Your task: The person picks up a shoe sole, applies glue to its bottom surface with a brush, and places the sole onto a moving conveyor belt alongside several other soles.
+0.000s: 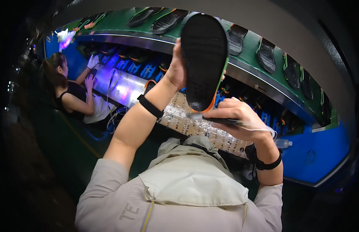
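**Green belt (251, 45) above, wrapped bench (174, 113) below**

From where I stand, the belt curves along the top, edged by a metal rail (260, 74). Dark soles (169, 21) lie along it, spaced out, 2 of them side by side left of the middle. Underneath runs a row of blue holders (148, 70) with dark pieces on them, too shadowed to make out.

The bench wears shiny clear film over brown printed sheeting. Off to the left, a pale cable (111, 80) crosses a silvery tabletop (126, 91) lit purple.
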A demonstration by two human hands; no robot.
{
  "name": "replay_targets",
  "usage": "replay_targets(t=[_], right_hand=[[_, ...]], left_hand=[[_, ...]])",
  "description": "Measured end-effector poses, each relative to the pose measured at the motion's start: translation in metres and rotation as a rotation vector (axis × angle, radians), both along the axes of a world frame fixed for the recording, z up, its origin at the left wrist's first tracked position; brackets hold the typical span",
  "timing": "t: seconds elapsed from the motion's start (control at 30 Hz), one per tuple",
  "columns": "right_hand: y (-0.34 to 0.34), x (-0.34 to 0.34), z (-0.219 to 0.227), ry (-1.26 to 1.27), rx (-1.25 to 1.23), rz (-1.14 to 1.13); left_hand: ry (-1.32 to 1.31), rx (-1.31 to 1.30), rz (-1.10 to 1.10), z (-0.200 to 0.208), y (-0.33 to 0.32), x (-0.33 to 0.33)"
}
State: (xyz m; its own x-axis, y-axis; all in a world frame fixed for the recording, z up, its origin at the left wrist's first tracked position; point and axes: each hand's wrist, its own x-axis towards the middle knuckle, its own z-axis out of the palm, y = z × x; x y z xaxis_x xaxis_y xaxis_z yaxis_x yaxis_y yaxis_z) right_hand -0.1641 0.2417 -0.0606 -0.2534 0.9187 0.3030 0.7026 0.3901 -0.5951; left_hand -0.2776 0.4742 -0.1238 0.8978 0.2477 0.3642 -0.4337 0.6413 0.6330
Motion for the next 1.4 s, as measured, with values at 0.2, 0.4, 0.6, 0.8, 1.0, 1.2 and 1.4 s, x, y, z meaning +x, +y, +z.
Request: replay_targets(t=[0.2,0.4,0.6,0.8,1.0,1.2,1.4], right_hand=[[0.008,-0.003,-0.003,-0.007,0.013,-0.149],[0.006,0.003,0.009,-0.001,-0.172,-0.247],[0.007,0.002,0.002,-0.009,-0.065,-0.062],[0.019,-0.003,-0.013,-0.168,-0.002,-0.034],[0.032,-0.009,-0.015,-0.166,-0.053,-0.135],[0.039,-0.002,-0.022,0.055,-0.304,-0.031],[0.016,0.004,-0.058,0.424,-0.232,-0.422]], left_hand=[[0.229,0.161,0.077,0.022,0.001,0.021],[0.496,0.386,-0.057,0.037,-0.014,0.041],[0.722,0.859,-0.037,0.049,-0.014,0.049],[0.732,1.077,-0.023,0.056,-0.016,0.046],[0.711,1.091,-0.017,0.048,-0.008,0.041],[0.800,0.761,0.098,-0.007,0.018,0.014],[0.258,-0.172,0.235,-0.122,0.041,-0.068]])
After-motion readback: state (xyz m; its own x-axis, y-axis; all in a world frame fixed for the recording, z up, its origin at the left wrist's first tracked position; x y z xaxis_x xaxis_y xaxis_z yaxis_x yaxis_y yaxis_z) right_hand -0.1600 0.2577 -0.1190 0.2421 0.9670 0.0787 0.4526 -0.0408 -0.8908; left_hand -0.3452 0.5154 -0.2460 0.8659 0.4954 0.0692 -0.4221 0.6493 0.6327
